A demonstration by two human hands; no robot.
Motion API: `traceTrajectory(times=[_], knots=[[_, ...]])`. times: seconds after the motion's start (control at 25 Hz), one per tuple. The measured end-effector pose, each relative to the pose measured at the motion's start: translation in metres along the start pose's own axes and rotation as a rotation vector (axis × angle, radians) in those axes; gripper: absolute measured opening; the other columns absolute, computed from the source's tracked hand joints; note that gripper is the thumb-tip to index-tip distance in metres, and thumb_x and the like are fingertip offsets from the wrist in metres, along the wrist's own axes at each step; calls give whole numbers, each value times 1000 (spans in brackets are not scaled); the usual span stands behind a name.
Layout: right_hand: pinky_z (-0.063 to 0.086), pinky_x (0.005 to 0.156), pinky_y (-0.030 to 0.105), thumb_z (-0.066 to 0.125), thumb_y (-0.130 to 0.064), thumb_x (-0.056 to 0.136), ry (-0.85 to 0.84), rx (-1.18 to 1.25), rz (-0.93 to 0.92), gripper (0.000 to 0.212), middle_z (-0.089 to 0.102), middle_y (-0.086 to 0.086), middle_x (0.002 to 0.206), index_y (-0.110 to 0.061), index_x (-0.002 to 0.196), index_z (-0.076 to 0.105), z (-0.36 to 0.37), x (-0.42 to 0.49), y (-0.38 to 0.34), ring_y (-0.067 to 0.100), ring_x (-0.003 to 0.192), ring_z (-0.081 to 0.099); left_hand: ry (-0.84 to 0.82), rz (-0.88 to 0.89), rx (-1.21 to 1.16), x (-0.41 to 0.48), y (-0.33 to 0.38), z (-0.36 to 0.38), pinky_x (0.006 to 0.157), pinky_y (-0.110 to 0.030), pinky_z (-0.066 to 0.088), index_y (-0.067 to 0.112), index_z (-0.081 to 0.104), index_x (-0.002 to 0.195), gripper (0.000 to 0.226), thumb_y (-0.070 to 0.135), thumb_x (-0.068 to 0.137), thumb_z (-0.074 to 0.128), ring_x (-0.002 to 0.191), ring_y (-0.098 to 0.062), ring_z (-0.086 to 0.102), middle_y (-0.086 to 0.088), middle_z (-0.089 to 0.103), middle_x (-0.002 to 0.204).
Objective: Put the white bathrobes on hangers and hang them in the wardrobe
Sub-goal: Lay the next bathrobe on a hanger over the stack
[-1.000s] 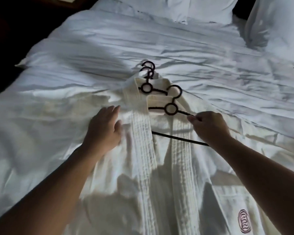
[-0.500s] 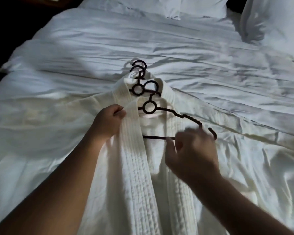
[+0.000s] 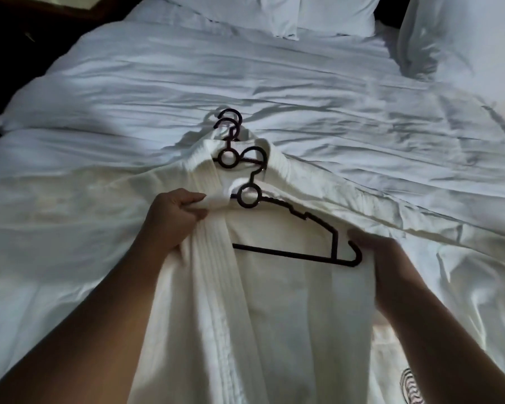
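near hanger point(image 3: 292, 255): a dark plastic hanger, taken as the landmark here, is laid flat inside the opened front of the bathrobe. Its left shoulder is covered by cloth, while its right shoulder and bottom bar are exposed.
near hanger, direction: the hook is pointed away from the camera, toward the pillows. The bar is laid across the bed, with its right end a little nearer the camera.
bathrobe point(image 3: 289, 330): the white robe is spread under and around the near hanger. Its long axis runs from the collar, beyond the near hanger's ring, toward the camera, roughly square to the bar. The hem is cut off by the frame.
far collar point(image 3: 274, 163): it is curved round just beyond the near hanger's hook, and the ring of the far hanger is held inside it.
far hanger point(image 3: 219, 158): it is set just beyond and left of the near hanger's hook. Two hook arcs are seen past the collar, pointing the same way; whether they belong to two hangers cannot be told.
left hand point(image 3: 174, 220): it is closed in a fist round the ribbed lapel band point(image 3: 216, 258), just left of the near hanger's ring.
right hand point(image 3: 385, 258): it is set at the robe's right front edge, just beside the near hanger's right end. The fingers are blurred, so a pinch on the cloth cannot be told.
emblem point(image 3: 411, 386): a dark-red round embroidery is seen on the robe, well toward the camera and right of the near hanger.
bed point(image 3: 245, 83): the near hanger and robe are carried on its white duvet.
pillows point(image 3: 274, 13): white ones are placed well beyond the near hanger's hook.
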State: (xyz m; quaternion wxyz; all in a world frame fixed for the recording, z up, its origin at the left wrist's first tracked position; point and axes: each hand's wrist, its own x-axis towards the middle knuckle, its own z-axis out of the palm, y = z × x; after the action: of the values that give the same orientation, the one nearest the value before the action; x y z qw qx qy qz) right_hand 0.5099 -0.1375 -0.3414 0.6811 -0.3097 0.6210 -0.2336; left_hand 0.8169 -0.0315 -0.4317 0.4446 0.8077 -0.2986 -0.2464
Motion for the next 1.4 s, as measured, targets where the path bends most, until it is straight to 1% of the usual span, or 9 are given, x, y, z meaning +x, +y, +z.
traceTrajectory(times=[0.2, 0.32, 0.4, 0.52, 0.6, 0.68, 0.8, 0.96, 1.4], knots=[[36, 48, 27, 74, -25, 80, 304, -741, -807, 31, 48, 0, 47, -3, 64, 60, 28, -21, -26, 14, 46, 43, 274, 186, 321, -5, -3, 30, 81, -36, 54, 6, 78, 110, 31, 4, 79, 75, 90, -35, 68, -12, 70, 95], [52, 69, 27, 69, -22, 91, -385, -929, -473, 17, 76, -5, 76, -13, 80, 78, 63, -20, 4, 12, 71, 68, 307, 99, 441, -7, 11, 38, 75, -41, 52, 13, 79, 102, 26, 8, 79, 68, 92, -41, 65, -16, 66, 96], [55, 82, 22, 65, -17, 93, -587, -1084, -597, 16, 79, -8, 96, -18, 97, 81, 67, -11, 30, 3, 86, 72, 336, 194, 456, -9, 19, 34, 75, -41, 49, 12, 76, 95, 19, 12, 76, 70, 93, -43, 61, -16, 62, 97], [53, 96, 30, 60, -18, 88, -63, -997, -1122, 32, 71, -3, 120, -17, 118, 72, 63, 1, 43, 12, 111, 65, 317, 284, 607, -38, 36, 30, 81, -44, 50, 14, 65, 102, 39, 43, 79, 76, 100, -37, 56, -12, 59, 105], [25, 125, 43, 50, -40, 92, 140, -1260, -950, 70, 31, 6, 164, -16, 156, 35, 58, 15, 52, 24, 153, 25, 101, 185, 860, -69, 53, 36, 78, -40, 50, 17, 59, 100, 54, 68, 83, 60, 94, -33, 62, -8, 64, 96], [2, 128, 43, 35, -53, 91, 134, -1460, -750, 87, -3, 7, 171, -15, 163, 4, 55, 33, 68, 22, 158, -6, -52, 68, 957, -81, 59, 43, 77, -36, 45, 17, 60, 98, 50, 65, 87, 50, 94, -32, 68, -5, 69, 96], [-1, 127, 38, 27, -42, 91, 125, -1421, -777, 80, 4, 8, 171, -12, 163, 12, 58, 53, 81, 22, 158, -1, -104, -3, 805, -65, 66, 42, 69, -32, 41, 15, 57, 82, 24, 38, 86, 51, 89, -33, 66, -7, 67, 90], [1, 127, 33, 24, -34, 105, 58, -1397, -842, 61, 10, 3, 171, -16, 163, 17, 56, 59, 84, 18, 158, 3, -149, 142, 436, -60, 57, 49, 58, -33, 36, 15, 43, 64, 30, 28, 88, 56, 65, -27, 51, 0, 48, 60], [-10, 125, 46, 18, -51, 103, -37, -1665, -633, 73, -31, 3, 165, -19, 161, -13, 65, 69, 89, 22, 154, -26, -120, 260, 552, -57, 15, 90, 69, -37, 33, 11, 54, 88, 17, 21, 101, 48, 91, -42, 60, -21, 65, 96]])
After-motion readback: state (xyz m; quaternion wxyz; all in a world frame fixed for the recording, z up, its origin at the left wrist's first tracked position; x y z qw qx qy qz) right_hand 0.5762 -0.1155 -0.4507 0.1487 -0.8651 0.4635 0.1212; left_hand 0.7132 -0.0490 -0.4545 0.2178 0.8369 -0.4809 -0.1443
